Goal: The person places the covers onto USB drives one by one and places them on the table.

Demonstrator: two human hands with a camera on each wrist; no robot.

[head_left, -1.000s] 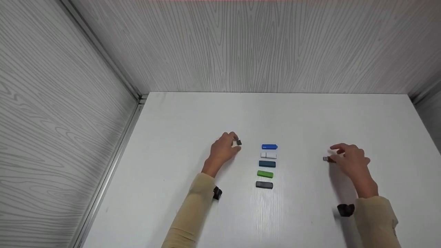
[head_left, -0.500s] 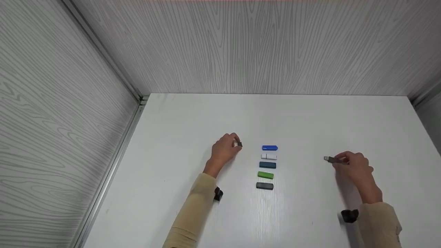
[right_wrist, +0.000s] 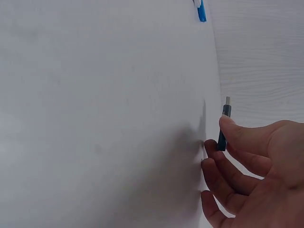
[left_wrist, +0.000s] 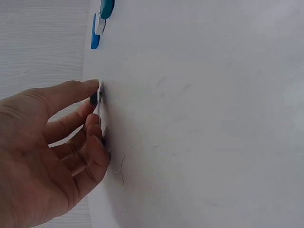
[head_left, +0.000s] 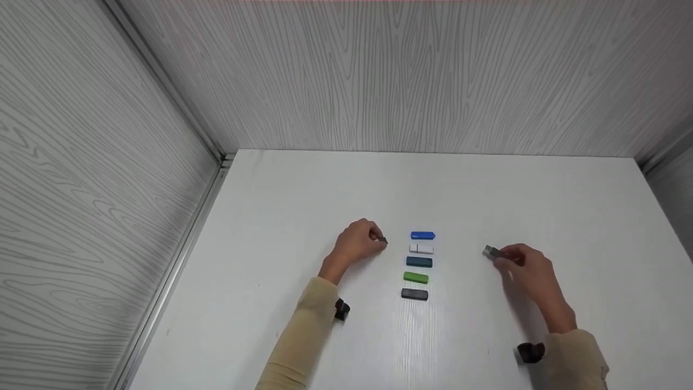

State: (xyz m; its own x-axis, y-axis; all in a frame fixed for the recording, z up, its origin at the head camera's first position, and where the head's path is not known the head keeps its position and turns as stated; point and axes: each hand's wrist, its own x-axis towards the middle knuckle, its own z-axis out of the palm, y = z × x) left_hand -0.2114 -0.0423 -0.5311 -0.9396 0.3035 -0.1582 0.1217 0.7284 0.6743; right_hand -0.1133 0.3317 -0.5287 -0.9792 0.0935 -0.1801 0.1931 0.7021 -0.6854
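Observation:
My left hand (head_left: 356, 244) pinches a small dark cap (head_left: 383, 240) between thumb and fingertips, left of the row of USB sticks. In the left wrist view most of the cap (left_wrist: 93, 98) is hidden by the fingers. My right hand (head_left: 529, 273) grips a dark grey USB stick (head_left: 495, 253) above the table, right of the row. Its bare metal plug points left in the head view. The right wrist view shows the thumb pressing the side of the USB stick (right_wrist: 225, 118), plug end outward.
Between the hands several USB sticks lie in a column on the white table (head_left: 303, 189): blue (head_left: 423, 235), white (head_left: 421, 249), teal (head_left: 419, 262), green (head_left: 416, 278) and dark grey (head_left: 414, 294). Wood-grain panels (head_left: 379, 76) stand behind and at the sides.
The right hand has taken the USB stick up off the table and moved left with it toward the row. The left hand has shifted slightly right and nearer, still pinching the cap.

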